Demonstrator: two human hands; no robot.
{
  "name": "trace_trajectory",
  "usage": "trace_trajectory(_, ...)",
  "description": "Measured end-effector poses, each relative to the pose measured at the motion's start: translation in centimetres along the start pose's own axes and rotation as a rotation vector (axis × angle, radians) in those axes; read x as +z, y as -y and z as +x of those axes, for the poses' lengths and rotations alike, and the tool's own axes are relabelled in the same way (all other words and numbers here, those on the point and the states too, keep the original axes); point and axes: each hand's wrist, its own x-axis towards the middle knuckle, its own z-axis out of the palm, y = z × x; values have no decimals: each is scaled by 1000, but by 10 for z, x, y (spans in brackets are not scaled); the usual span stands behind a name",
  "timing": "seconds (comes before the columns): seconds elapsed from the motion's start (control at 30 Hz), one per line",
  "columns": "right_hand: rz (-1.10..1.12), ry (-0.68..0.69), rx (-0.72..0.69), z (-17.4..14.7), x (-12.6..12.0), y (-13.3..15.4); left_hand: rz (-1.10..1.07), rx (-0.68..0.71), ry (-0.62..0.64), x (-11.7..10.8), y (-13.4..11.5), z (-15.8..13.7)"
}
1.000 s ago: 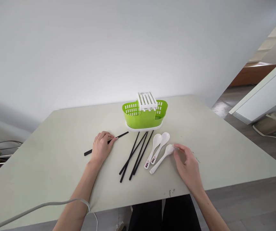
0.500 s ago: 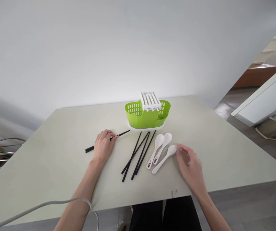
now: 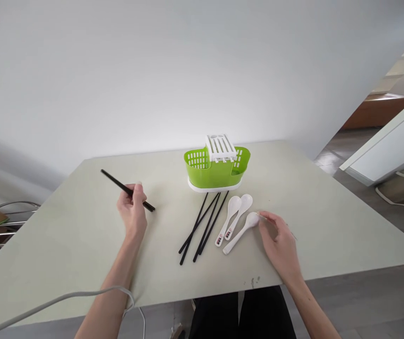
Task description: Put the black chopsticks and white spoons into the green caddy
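My left hand [image 3: 133, 213] is closed around black chopsticks [image 3: 113, 178], raised off the table and slanting from upper left to lower right. My right hand [image 3: 281, 245] rests on the table, thumb and fingers pinching the bowl end of a white spoon [image 3: 240, 234], which lies bowl-side down. Just left of it, two more white spoons [image 3: 230, 212] lie side by side, bowls facing up and printed marks on their handles. Several loose black chopsticks [image 3: 202, 227] lie in the middle, some crossing. Behind them stands a green basket [image 3: 209, 179] with a white slotted rack [image 3: 220, 147] on top.
The pale table [image 3: 82, 202] backs onto a white wall [image 3: 152, 84]. A grey cable [image 3: 60, 297] runs across the front left, over my left forearm. A metal wire rack [image 3: 0, 230] stands beyond the left edge. Small dark marks [image 3: 253, 282] sit near the front edge.
My left hand has lifted the black chopsticks off the table, moved left and turned, so they now slant the other way. My right hand stays at the spoon.
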Motion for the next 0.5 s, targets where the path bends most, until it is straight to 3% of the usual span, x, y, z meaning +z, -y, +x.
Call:
trace_trajectory(0.17, -4, 0, -2, 1, 1, -2, -261, -106, 5, 1, 3, 6)
trace_trajectory(0.4, 45, -21, 34, -2, 1, -5, -669, -653, 116, 7, 20, 3)
trace_trajectory(0.5, 61, -54, 21, -1, 0, -7, -871, -792, 127, 12, 23, -5)
